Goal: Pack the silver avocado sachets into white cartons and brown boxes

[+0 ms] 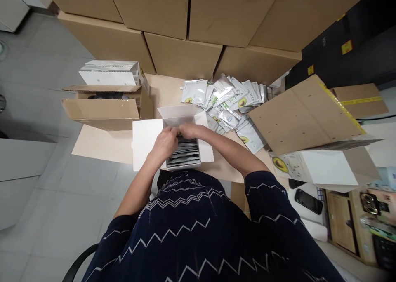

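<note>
My L hand (166,142) & R hand (188,130), fingers curled, over far end of open white cardboard box (147,144) on pale wooden desk (102,146); can't tell what's gripped. Flat silvery foil sachets (185,153) packed inside; forcing 'em tight cld crease some.

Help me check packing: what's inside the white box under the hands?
Inside the white box, flat packets sit in a row. The left hand and right hand hide part of the far end; the packets cover the bottom.
</note>
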A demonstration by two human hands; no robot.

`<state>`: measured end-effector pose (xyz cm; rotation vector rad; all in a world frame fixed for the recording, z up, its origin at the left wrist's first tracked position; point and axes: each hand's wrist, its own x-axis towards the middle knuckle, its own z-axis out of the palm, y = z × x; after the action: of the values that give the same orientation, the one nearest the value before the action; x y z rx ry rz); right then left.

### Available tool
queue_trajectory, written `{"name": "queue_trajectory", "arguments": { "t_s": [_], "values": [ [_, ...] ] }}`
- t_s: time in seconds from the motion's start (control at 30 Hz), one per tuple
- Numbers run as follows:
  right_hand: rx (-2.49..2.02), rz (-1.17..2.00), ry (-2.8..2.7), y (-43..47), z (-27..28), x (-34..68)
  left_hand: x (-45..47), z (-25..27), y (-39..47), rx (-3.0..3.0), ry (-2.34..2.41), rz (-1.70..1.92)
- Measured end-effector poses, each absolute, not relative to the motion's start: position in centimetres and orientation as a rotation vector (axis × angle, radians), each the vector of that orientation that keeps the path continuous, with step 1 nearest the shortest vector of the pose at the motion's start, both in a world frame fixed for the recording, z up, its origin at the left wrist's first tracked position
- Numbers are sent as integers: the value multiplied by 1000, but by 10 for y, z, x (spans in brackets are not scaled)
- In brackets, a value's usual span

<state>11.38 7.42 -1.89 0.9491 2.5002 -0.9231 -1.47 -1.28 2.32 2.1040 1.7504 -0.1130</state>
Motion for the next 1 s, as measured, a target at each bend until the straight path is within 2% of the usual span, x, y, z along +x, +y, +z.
{"name": "queue_trajectory", "arguments": {
  "t_s": [0.1,0.23,0.33,0.43,0.5,0.6,0.67,0.8,0.87,1.0],
  "values": [
    [1169,-974,2507,67,-17,113,-17,22,-2,2104,1709,-5],
    [1263,-1026,2566,54,5,126,-16,8,12,2026,1600,-250],
    [1320,-1335,2719,47,23,161,-12,0,19,2009,1585,-415],
    [1853,-1734,2646,48,15,215,-6,-5,22,2021,1536,-456],
    [2333,-1586,2494,55,-6,253,-1,-7,25,2020,1495,-472],
    [2642,-967,2272,67,-48,295,4,-13,28,2011,1431,-489],
    [2612,-826,2151,72,-72,304,6,-17,30,2003,1401,-506],
    [2213,-895,2252,74,-101,284,6,-21,33,1993,1388,-537],
    [2009,-825,2249,70,-109,267,6,-20,33,1988,1390,-547],
    [1989,-601,2212,58,-120,248,6,-17,31,1973,1404,-553]
  ]
}}
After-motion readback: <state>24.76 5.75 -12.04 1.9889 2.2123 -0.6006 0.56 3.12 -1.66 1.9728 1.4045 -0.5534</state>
